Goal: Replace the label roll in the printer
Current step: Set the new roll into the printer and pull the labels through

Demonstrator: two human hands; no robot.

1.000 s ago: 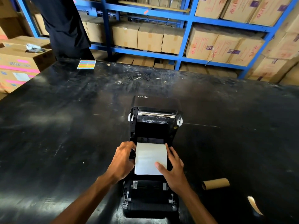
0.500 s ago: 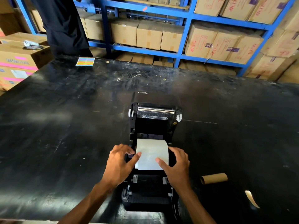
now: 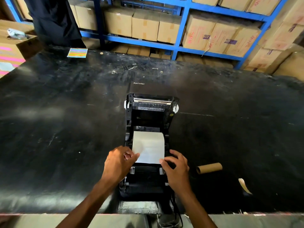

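Both forearms enter from the bottom edge and meet at lower centre. The left hand [image 3: 119,163] is curled, thumb and forefinger pinching the lower left corner of the white label roll [image 3: 148,146]. The right hand [image 3: 176,168] is bent at the knuckles, its fingertips [image 3: 162,161] pressed on the sheet's lower right corner; whether the paper is actually gripped there cannot be told. The roll is seated in the open printer [image 3: 150,145], one unit, lid [image 3: 152,104] tilted back, at frame centre. A scuffed black table [image 3: 65,129] fills the middle band. One empty cardboard core [image 3: 209,168] lies right of the printer, one paper scrap [image 3: 245,185] at lower right, one coloured card [image 3: 77,52] at upper left. Blue shelving [image 3: 181,30] stacked with cartons [image 3: 144,25] spans the top. A dark-clothed figure [image 3: 54,22] is seen at upper left.
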